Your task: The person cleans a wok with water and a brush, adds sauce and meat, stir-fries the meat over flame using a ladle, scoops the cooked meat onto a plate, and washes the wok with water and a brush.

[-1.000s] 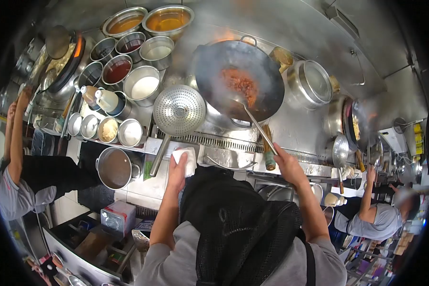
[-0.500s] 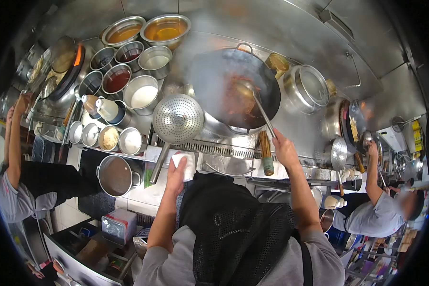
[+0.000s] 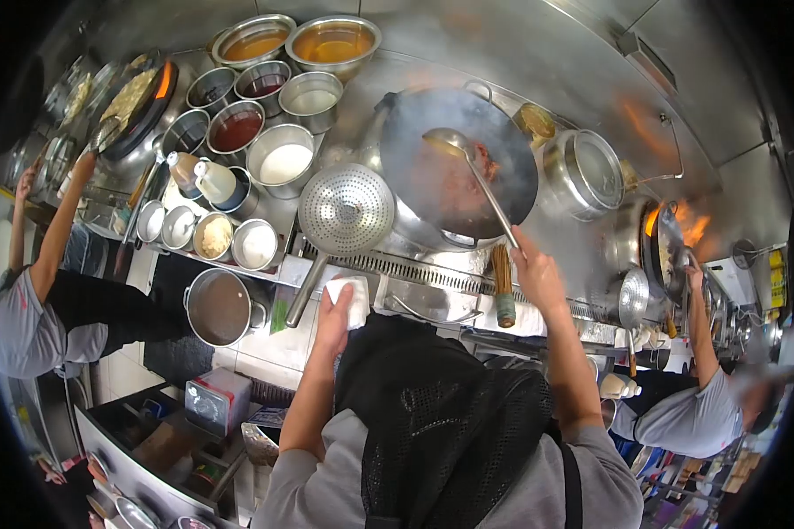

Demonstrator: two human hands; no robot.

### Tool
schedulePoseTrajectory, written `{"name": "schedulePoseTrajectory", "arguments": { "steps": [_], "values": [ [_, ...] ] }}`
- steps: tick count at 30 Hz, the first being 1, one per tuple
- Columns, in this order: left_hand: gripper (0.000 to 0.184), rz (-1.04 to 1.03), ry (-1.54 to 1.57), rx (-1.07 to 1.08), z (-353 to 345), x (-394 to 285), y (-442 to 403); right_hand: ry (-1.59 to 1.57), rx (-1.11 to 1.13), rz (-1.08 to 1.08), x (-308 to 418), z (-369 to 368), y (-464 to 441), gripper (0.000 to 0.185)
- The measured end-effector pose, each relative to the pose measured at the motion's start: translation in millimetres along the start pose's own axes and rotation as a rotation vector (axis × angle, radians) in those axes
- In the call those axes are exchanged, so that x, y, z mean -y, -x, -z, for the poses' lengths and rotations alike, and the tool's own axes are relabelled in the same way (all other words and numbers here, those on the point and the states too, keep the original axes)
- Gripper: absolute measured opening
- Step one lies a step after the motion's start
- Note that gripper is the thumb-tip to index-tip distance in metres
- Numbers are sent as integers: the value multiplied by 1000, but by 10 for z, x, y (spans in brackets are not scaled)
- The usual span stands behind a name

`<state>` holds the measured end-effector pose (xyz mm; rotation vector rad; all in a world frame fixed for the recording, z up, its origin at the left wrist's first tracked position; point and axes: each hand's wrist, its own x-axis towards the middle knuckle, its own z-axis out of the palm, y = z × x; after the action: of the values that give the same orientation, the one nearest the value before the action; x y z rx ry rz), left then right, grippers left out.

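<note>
My right hand [image 3: 538, 275] is closed round the handle of a long ladle [image 3: 488, 189]. The ladle's bowl is over the left-centre of a large dark wok [image 3: 516, 181], where reddish food [image 3: 476, 181] steams. A folded white cloth [image 3: 353, 300] is in my left hand [image 3: 332, 319], near the front edge of the stove and apart from the wok. Just beyond that hand, a perforated strainer [image 3: 346, 209] lies with its handle pointing towards me. Smoke hides part of the food.
Metal pots of sauces and powders [image 3: 235, 128] stand at the left, with two squeeze bottles [image 3: 216, 182]. A bamboo brush [image 3: 503, 286] lies at the stove front. Stacked steel pots [image 3: 582, 175] stand right of the wok. Co-workers cook on both sides; flames [image 3: 692, 225] rise at the right.
The ladle's bowl has moved from the middle of the food to its left side. Smoke over the wok has thinned. At the right, a co-worker's wok now has larger flames.
</note>
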<state>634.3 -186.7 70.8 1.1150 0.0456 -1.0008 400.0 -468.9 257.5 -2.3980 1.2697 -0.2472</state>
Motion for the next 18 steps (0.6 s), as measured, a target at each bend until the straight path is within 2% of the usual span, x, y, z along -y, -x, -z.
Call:
{"name": "schedulePoseTrajectory", "arguments": {
  "steps": [3,4,6,10,12,13,15,18],
  "values": [
    [57,14,1,-13,-13,-40,4,153,140,-52,-63,-250,80,43],
    [57,17,8,-24,-27,-49,13,153,139,-57,-219,-306,78,43],
    [57,5,3,-11,-55,-63,7,-68,34,109,-436,-259,7,43],
    [57,-16,-5,11,-20,-28,-36,-76,-35,87,-338,89,212,44],
    [57,-1,-14,3,-10,23,-63,-113,42,-61,-157,171,312,43],
    [57,7,-22,-3,-23,21,-82,-114,37,-64,-183,74,314,43],
    [54,11,-18,7,-69,32,-100,173,157,-88,-296,-188,305,43],
    [54,23,-28,30,-109,25,-70,-7,68,-15,-419,-144,140,43]
  ]
}}
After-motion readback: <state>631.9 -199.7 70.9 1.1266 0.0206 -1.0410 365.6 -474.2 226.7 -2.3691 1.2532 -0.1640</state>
